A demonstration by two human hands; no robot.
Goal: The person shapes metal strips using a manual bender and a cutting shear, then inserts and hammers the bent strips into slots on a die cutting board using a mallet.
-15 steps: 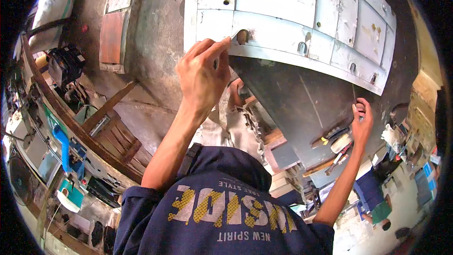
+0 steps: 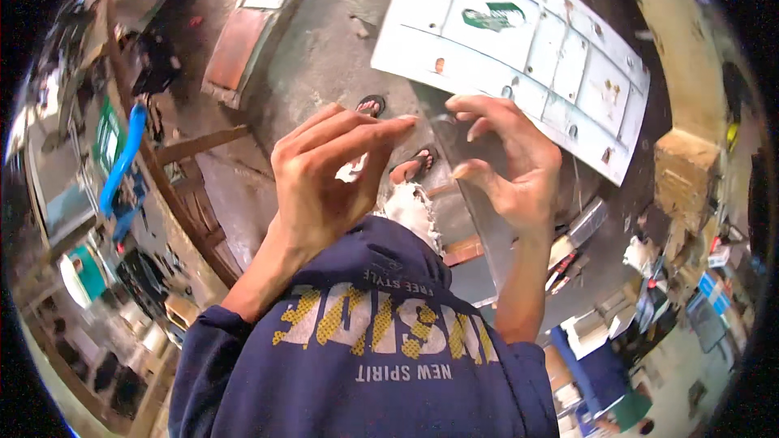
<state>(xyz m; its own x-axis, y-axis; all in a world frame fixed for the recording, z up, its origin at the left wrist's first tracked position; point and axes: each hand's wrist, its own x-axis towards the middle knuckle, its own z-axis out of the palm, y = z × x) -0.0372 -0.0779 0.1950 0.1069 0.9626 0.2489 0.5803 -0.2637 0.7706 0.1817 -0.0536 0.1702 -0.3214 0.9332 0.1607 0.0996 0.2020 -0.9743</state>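
One left hand (image 2: 312, 166) nearly pinches, contents unclear; one right hand (image 2: 527, 166) spreads empty fingers (image 2: 491, 107) near one panel (image 2: 487, 53).

This appears to be a workshop: a scuffed white panel (image 2: 507, 57) with cut holes, a stained concrete floor (image 2: 329, 36) left of it, a rough timber beam (image 2: 203, 144) and blue tube (image 2: 122, 164) farther left, and, on the panel's near side, blurred objects (image 2: 566, 264), possibly hand tools.

At one o'clock, the panel (image 2: 519, 57) looks like glossy painted metal; at eleven, the floor (image 2: 329, 53) is rough concrete; at six, the shirt (image 2: 333, 397) is matt cloth.
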